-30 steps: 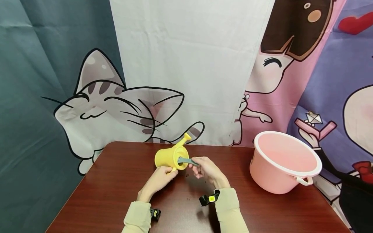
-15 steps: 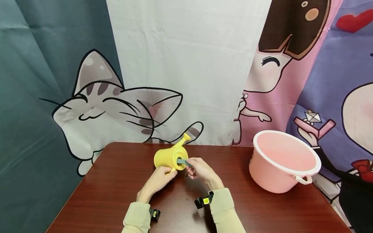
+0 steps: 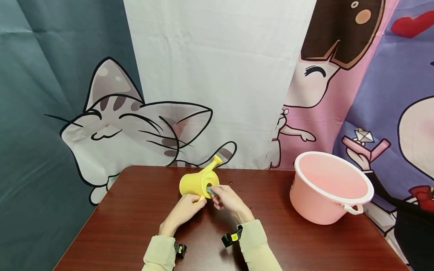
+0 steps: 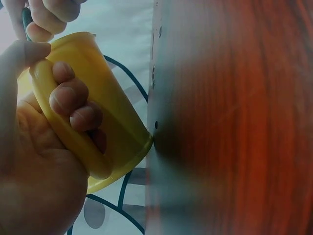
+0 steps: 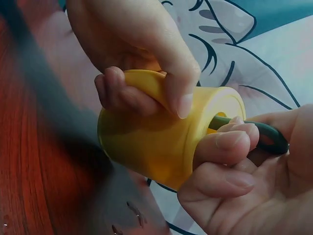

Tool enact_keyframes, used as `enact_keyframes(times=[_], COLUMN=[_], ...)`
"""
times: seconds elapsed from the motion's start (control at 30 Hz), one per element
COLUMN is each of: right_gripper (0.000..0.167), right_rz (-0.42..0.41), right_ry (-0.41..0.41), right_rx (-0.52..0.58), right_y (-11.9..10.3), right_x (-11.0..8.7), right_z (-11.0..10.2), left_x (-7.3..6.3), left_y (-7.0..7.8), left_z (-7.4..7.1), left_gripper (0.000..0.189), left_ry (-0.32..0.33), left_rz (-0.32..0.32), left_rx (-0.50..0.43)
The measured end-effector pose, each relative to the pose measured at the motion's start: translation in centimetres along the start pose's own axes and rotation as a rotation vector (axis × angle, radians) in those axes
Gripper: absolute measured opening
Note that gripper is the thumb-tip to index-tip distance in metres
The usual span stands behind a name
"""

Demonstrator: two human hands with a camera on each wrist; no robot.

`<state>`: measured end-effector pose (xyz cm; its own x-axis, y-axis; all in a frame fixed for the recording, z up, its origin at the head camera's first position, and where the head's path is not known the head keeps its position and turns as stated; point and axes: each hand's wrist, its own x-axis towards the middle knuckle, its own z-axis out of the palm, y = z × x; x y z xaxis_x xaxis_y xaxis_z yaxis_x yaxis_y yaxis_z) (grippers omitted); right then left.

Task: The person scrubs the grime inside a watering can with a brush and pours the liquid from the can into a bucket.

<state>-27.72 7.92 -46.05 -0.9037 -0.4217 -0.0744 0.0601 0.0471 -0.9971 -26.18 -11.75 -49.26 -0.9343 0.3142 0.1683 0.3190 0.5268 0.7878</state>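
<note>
A yellow watering can point(image 3: 191, 184) is tipped on its side over the table, its opening facing right and its spout pointing up and back. My left hand point(image 3: 184, 210) grips its loop handle, fingers curled through it in the left wrist view. My right hand point(image 3: 230, 201), at the opening, pinches a slim tool with a grey-green handle point(image 5: 274, 138). The tool's far end is inside the can point(image 5: 146, 142), hidden, so I cannot tell its kind. In the left wrist view, the right hand's fingers point(image 4: 51, 17) show just above the can's rim.
On the right of the brown wooden table point(image 3: 305, 244) stands a pink bucket point(image 3: 322, 212) with a white rim and side handle. A few dark specks or drops point(image 5: 134, 210) lie on the tabletop. A cartoon-printed cloth point(image 3: 220, 75) hangs behind the table.
My right hand has moved left and slightly down toward the can, pushing the tool deeper into the opening; less of its handle shows. The left hand and can have stayed nearly still.
</note>
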Motion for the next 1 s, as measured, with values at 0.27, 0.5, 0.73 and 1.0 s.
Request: enact_keyframes(times=[0.27, 0.5, 0.73, 1.0], right_gripper=[0.038, 0.038, 0.036, 0.036], right_rz=[-0.024, -0.052, -0.059, -0.042], right_ry=[-0.027, -0.025, -0.024, -0.017], right_rx=[0.018, 0.027, 0.035, 0.006], right_y=[-0.7, -1.3, -1.2, -0.7], right_x=[-0.6, -1.2, -1.1, -0.6], right_z=[-1.4, -2.6, -2.5, -1.2], left_x=[0.0, 0.0, 0.0, -0.1], left_y=[0.1, 0.2, 0.0, -0.1], left_z=[0.0, -0.1, -0.1, 0.1], left_gripper=[0.044, 0.045, 0.044, 0.044], left_ry=[-0.01, -0.01, -0.008, -0.013], left_rz=[-0.009, -0.026, -0.017, -0.027], left_rx=[0.006, -0.01, -0.024, -0.038])
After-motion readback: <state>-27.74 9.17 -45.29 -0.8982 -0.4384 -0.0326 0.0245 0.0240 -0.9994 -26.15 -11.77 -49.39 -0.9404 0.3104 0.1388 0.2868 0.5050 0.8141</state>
